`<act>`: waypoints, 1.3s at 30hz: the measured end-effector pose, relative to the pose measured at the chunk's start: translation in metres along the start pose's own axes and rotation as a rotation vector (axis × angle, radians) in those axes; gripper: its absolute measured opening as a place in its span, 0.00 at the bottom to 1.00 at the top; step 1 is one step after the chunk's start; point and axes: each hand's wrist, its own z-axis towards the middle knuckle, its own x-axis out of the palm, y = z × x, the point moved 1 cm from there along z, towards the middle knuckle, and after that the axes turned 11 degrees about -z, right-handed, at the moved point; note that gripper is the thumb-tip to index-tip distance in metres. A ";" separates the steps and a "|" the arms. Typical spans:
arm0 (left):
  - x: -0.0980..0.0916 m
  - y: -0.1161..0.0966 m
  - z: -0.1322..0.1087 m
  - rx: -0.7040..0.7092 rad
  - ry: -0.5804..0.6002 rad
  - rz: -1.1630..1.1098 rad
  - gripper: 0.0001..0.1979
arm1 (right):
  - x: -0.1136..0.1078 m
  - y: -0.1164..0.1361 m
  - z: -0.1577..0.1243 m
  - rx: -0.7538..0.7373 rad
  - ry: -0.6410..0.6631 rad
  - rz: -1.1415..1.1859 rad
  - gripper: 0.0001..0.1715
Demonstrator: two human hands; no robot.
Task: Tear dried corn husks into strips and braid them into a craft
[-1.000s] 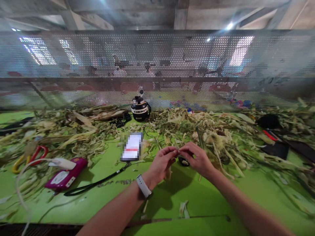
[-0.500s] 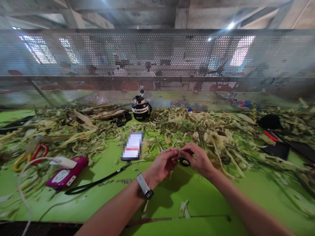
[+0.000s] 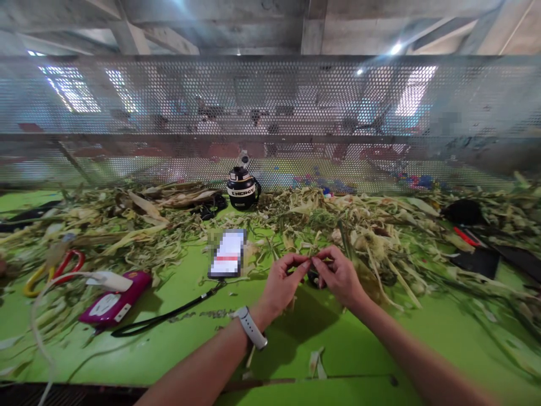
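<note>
My left hand [image 3: 282, 285] and my right hand [image 3: 341, 279] meet fingertip to fingertip above the green table [image 3: 350, 349]. Both are closed in a pinch, thumb against fingers, on something too small to make out. A round black object [image 3: 313, 277] shows partly between the hands, mostly hidden by my right fingers; whether they touch it I cannot tell. Just beyond my fingers lies a heap of pale, dry corn husk strips [image 3: 372, 242]. Left of my left hand, a phone [image 3: 227, 254] lies face up with its screen lit.
A black jug marked ENERGY [image 3: 242, 189] stands at the back before a perforated metal screen [image 3: 270, 101]. To the left are a purple power bank [image 3: 114, 301] with a white cable and red-and-yellow-handled scissors [image 3: 70, 265]. A red-and-black tool [image 3: 467, 237] lies on the right.
My left hand has turned at the wrist, and its thumb now presses against the index finger near my right fingertips. The right hand has shifted slightly left over the round black object.
</note>
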 end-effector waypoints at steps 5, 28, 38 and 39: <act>0.000 0.006 0.001 -0.085 -0.015 -0.072 0.14 | 0.000 0.004 0.000 0.000 -0.008 0.114 0.21; -0.001 0.007 0.002 -0.417 -0.089 -0.605 0.12 | -0.011 0.007 0.004 -0.504 -0.134 -0.426 0.07; 0.005 0.007 -0.006 -0.226 -0.020 -0.303 0.14 | -0.005 0.000 0.000 -0.236 -0.128 -0.316 0.05; 0.005 0.006 -0.006 -0.203 -0.011 -0.266 0.14 | -0.004 -0.001 0.000 -0.234 -0.118 -0.319 0.05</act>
